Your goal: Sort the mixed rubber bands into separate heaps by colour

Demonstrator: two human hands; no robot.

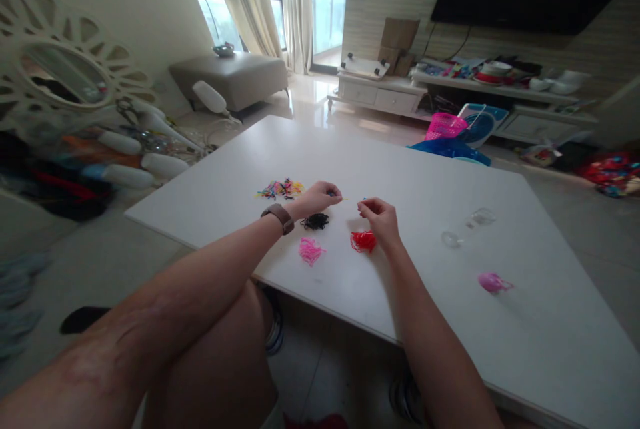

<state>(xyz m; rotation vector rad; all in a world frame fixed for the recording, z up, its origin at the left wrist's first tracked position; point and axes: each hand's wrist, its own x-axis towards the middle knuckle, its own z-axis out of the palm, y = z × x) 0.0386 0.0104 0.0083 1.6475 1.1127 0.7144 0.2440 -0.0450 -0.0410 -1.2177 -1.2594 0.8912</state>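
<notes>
Above the middle of the white table (380,309), my left hand (320,197) is closed in a pinch, with a thin yellow strand (345,199) poking out past the fingertips. Facing it, my right hand (382,217) also pinches; a small dark blue bit shows at its fingers, too small to name. Under my left wrist lies a pile of black strands (316,222), and nearer me a pile of pink strands (311,252). Red strands (363,242) lie just below my right hand. A heap of mixed-colour short strands (283,188) is beyond my left wrist.
On the table's right side lie a clear glass-like container (480,218) on its side and a small pink-purple object (490,282) with a loop. Past the far edge stand a pink basket (445,126) and a blue cover (445,147). A lamp stand (210,97) is at left.
</notes>
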